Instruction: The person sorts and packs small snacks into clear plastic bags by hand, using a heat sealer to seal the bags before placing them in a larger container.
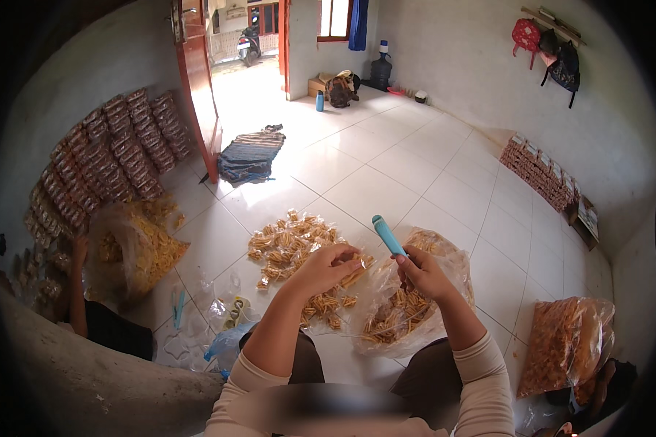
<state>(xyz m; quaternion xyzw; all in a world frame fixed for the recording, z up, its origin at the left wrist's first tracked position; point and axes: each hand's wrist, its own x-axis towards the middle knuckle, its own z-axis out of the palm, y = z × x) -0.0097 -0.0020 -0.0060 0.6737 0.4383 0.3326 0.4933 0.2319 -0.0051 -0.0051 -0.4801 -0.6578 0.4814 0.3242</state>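
In my right hand point(421, 274) is a long, narrow turquoise hand-held bag sealer point(388, 234), tilted with its top end up and to the left. My left hand point(331, 268) has its fingers closed at the top of a small clear bag of snack sticks point(354, 272), partly hidden by the hand. Past my left hand, a pile of small filled bags point(291, 239) is spread over the floor, with more sticks close to my left knee. Below my right hand stands a large clear plastic bag point(444, 255) with loose brown snack sticks inside.
At the left, a person's arm point(78, 291) reaches beside a big bag of yellow snacks point(142, 244). Stacked packs point(113, 142) line that wall. Another turquoise tool point(178, 309) lies on the tiles. A bag of orange snacks point(561, 339) stands right, beside another person point(612, 390).
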